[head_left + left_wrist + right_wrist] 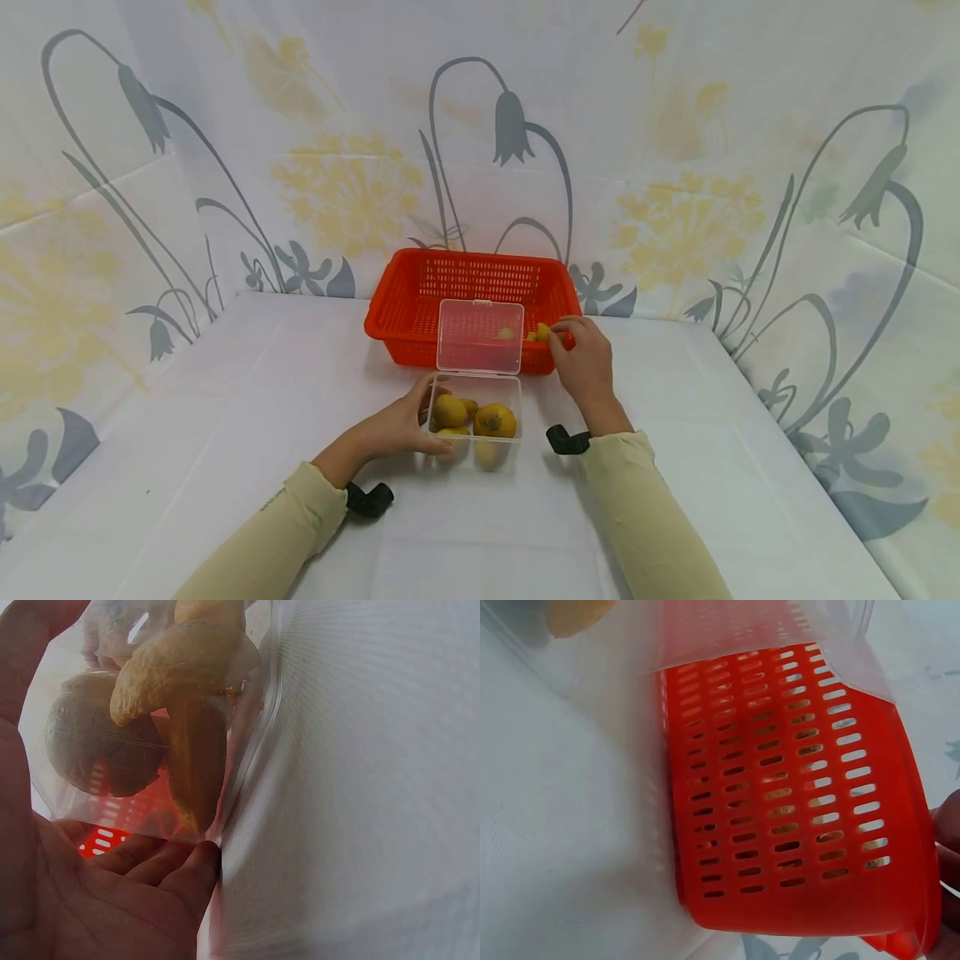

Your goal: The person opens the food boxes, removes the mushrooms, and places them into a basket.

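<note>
My left hand [401, 425] holds the left side of a clear plastic box [474, 438], thumb at the front and fingers round the far side. The box's hinged lid [480, 337] stands raised against the basket. Inside lie several yellow fruits, among them a round one [495, 421] and, in the left wrist view, a curved one [176, 667] and a long ridged one [199, 761]. My right hand [588, 367] reaches over the right front rim of a red basket [397, 342]. Its thumb and fingertips pinch a small yellow fruit [542, 332]; part of the grip is hidden.
Through the raised lid a pale fruit [506, 333] shows in the basket. Fruit also shows dimly through the basket's slots in the right wrist view. A white cloth [225, 467] covers the table, and a flower-printed curtain [360, 192] hangs close behind the basket.
</note>
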A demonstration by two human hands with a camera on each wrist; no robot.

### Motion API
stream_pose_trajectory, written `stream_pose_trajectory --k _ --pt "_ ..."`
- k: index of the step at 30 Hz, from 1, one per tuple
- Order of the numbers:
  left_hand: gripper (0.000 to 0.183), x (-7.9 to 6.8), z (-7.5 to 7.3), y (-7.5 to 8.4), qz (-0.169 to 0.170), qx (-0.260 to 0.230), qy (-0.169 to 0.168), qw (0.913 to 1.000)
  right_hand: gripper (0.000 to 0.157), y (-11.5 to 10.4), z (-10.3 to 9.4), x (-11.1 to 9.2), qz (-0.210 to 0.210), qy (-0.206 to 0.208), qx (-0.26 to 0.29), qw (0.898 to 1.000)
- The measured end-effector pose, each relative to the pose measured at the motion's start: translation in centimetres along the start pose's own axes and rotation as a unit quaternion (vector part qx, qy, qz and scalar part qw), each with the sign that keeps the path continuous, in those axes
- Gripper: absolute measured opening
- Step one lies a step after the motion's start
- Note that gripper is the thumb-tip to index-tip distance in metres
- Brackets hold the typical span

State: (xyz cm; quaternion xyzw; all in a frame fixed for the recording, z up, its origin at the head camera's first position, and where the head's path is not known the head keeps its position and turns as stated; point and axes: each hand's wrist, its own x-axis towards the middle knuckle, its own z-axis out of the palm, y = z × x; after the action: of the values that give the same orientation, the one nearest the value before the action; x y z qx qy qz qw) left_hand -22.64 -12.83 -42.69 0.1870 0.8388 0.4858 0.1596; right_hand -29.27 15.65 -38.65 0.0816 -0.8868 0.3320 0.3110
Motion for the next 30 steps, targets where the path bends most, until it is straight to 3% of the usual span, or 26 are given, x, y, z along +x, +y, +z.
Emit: stream_pose_trajectory --k 16,30 --pt "0.104 0.1 0.0 -0.2 0.009 -0.005 -0.001 0.9999 0.015 -2.9 -1.4 0.1 -0.064 -0.045 0.026 0.997" --pt "0.102 0.2 0.0 -0.2 0.006 0.0 -0.003 1.0 0.018 -6.3 -2.3 -1.0 -0.097 -0.142 0.052 0.984"
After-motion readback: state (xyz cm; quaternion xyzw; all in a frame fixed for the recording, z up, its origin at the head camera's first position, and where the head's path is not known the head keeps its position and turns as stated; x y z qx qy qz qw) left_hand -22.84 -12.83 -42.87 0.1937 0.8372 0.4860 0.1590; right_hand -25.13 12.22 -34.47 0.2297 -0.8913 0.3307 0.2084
